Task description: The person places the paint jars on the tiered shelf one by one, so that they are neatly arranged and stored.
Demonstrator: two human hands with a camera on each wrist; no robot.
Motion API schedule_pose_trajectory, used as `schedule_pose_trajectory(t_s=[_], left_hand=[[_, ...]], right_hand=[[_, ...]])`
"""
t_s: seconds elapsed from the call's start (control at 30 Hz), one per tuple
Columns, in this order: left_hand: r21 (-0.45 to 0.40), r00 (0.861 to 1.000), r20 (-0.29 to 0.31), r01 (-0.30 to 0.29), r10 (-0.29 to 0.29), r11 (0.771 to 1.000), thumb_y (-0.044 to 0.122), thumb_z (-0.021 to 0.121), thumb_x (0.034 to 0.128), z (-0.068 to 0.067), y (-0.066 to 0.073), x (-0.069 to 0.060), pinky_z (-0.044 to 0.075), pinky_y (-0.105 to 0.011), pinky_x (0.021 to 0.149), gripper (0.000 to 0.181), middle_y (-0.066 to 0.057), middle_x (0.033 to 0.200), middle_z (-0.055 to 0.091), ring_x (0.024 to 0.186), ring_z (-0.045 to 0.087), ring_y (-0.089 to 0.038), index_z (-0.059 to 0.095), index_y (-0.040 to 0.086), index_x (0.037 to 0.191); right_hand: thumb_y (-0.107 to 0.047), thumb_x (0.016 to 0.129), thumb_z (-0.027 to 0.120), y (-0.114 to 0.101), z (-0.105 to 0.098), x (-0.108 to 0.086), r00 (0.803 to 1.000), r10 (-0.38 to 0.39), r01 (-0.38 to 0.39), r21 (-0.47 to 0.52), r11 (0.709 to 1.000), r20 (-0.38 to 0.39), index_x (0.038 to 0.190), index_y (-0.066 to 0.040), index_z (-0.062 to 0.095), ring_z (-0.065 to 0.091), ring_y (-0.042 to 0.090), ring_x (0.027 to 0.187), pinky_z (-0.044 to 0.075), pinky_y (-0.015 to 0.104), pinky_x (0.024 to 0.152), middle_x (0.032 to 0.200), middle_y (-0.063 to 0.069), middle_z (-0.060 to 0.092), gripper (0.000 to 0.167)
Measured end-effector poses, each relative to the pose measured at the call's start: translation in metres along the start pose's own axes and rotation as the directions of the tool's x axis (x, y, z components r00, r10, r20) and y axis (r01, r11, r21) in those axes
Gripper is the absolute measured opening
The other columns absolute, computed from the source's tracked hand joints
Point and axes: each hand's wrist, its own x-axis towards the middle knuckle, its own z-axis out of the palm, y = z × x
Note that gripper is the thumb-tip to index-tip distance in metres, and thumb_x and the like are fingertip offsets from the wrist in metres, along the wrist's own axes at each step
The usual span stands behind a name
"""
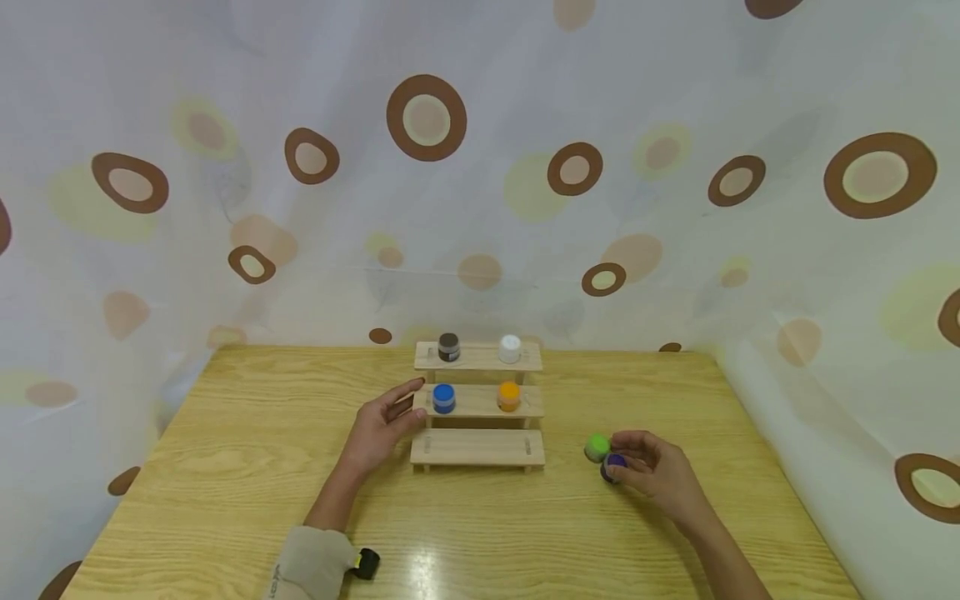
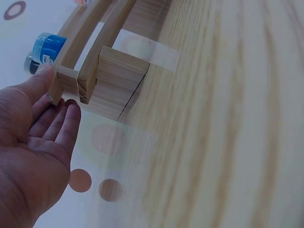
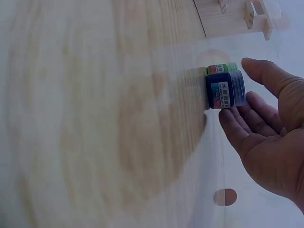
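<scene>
A three-step wooden rack point(image 1: 477, 447) stands near the middle of the table. My left hand point(image 1: 381, 432) holds the left end of its middle step, thumb and fingers either side of the board. On that step sit a blue paint jar point(image 1: 443, 398) and an orange paint jar point(image 1: 509, 397). The top step carries a black paint jar point(image 1: 448, 347) and a white paint jar point(image 1: 510, 349). To the right, my right hand point(image 1: 663, 477) reaches around a dark purple paint jar point(image 3: 221, 90), thumb and fingers spread apart. A green paint jar point(image 1: 597, 447) stands right beside it.
The wood-grain table point(image 1: 247, 467) meets a patterned sheet point(image 1: 480, 200) at the back and sides. A small black object point(image 1: 366, 563) shows at the left sleeve point(image 1: 315, 560). The bottom step of the rack bears no jar.
</scene>
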Motion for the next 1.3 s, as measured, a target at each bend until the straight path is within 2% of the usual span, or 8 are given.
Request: schedule_pose_trajectory(t_s=[0.23, 0.43, 0.6, 0.73, 0.83, 1.07, 1.2, 1.3], left_hand=[[0.007, 1.000, -0.003, 0.002, -0.002, 1.000, 0.018, 0.073, 0.1027, -0.001, 0.000, 0.000, 0.051, -0.044, 0.113, 0.053, -0.009, 0.161, 0.049, 0.149, 0.046, -0.037, 0.057, 0.015, 0.154], [0.013, 1.000, -0.009, -0.002, 0.002, 1.000, 0.018, 0.073, 0.1026, 0.000, 0.000, -0.001, 0.052, -0.044, 0.113, 0.054, -0.009, 0.161, 0.050, 0.148, 0.046, -0.038, 0.057, 0.015, 0.154], [0.009, 1.000, 0.007, -0.011, 0.011, 1.000, 0.020, 0.073, 0.1031, 0.000, -0.001, 0.000, 0.050, -0.045, 0.114, 0.053, -0.007, 0.162, 0.049, 0.149, 0.045, -0.036, 0.057, 0.017, 0.154], [0.004, 1.000, 0.008, -0.017, 0.017, 1.000, 0.020, 0.073, 0.1028, 0.000, -0.001, 0.002, 0.050, -0.045, 0.114, 0.053, -0.006, 0.162, 0.049, 0.149, 0.045, -0.036, 0.057, 0.017, 0.154], [0.005, 1.000, 0.011, -0.021, 0.021, 1.000, 0.019, 0.073, 0.1029, -0.001, -0.001, 0.002, 0.050, -0.045, 0.114, 0.054, -0.008, 0.162, 0.048, 0.149, 0.045, -0.038, 0.057, 0.015, 0.154], [0.004, 1.000, 0.014, -0.018, 0.018, 1.000, 0.018, 0.072, 0.1032, 0.000, -0.002, 0.000, 0.050, -0.046, 0.114, 0.054, -0.011, 0.163, 0.047, 0.150, 0.043, -0.040, 0.056, 0.013, 0.155], [0.003, 1.000, 0.006, -0.015, 0.015, 1.000, 0.017, 0.072, 0.1031, 0.000, -0.001, 0.000, 0.050, -0.044, 0.114, 0.054, -0.010, 0.163, 0.047, 0.150, 0.044, -0.039, 0.056, 0.013, 0.155], [0.001, 1.000, 0.008, -0.019, 0.019, 1.000, 0.017, 0.072, 0.1033, 0.000, -0.001, 0.000, 0.050, -0.044, 0.114, 0.055, -0.010, 0.163, 0.048, 0.149, 0.044, -0.039, 0.055, 0.013, 0.155]], right_hand=[[-0.013, 0.093, 0.085, 0.004, 0.003, 0.000, 0.998, 0.059, -0.059, -0.041, 0.997, 0.015, 0.135, 0.006, 0.062, 0.066, 0.037, 0.124, 0.057, 0.020, 0.098, 0.133, 0.022, 0.066, 0.052], [-0.016, 0.094, 0.084, 0.003, 0.001, 0.000, 1.000, 0.030, -0.030, -0.114, 0.993, -0.006, 0.132, 0.003, 0.066, 0.068, 0.039, 0.122, 0.061, 0.026, 0.097, 0.130, 0.021, 0.069, 0.046], [-0.019, 0.095, 0.083, -0.004, -0.007, 0.000, 0.999, -0.022, 0.016, -0.150, 0.989, -0.038, 0.131, 0.000, 0.069, 0.069, 0.032, 0.121, 0.057, 0.019, 0.098, 0.129, 0.017, 0.071, 0.043], [-0.021, 0.096, 0.083, -0.016, -0.015, 0.002, 0.997, -0.061, 0.053, -0.139, 0.989, -0.054, 0.132, 0.002, 0.068, 0.069, 0.016, 0.117, 0.054, 0.013, 0.097, 0.130, 0.019, 0.070, 0.046], [-0.020, 0.097, 0.081, -0.026, -0.021, 0.003, 0.995, -0.085, 0.077, -0.123, 0.989, -0.058, 0.133, 0.004, 0.066, 0.068, 0.009, 0.113, 0.056, 0.013, 0.095, 0.131, 0.023, 0.069, 0.047], [-0.017, 0.098, 0.079, -0.037, -0.028, 0.006, 0.991, -0.119, 0.112, -0.097, 0.989, -0.062, 0.132, 0.003, 0.067, 0.069, 0.006, 0.110, 0.058, 0.016, 0.094, 0.129, 0.023, 0.068, 0.041], [-0.014, 0.097, 0.080, -0.039, -0.024, 0.011, 0.988, -0.143, 0.137, -0.088, 0.987, -0.060, 0.131, 0.006, 0.067, 0.069, 0.005, 0.110, 0.057, 0.016, 0.095, 0.127, 0.023, 0.069, 0.041], [-0.012, 0.096, 0.080, -0.042, -0.018, 0.015, 0.986, -0.158, 0.154, -0.075, 0.985, -0.049, 0.129, 0.008, 0.067, 0.070, 0.007, 0.109, 0.057, 0.017, 0.096, 0.127, 0.027, 0.068, 0.040]])
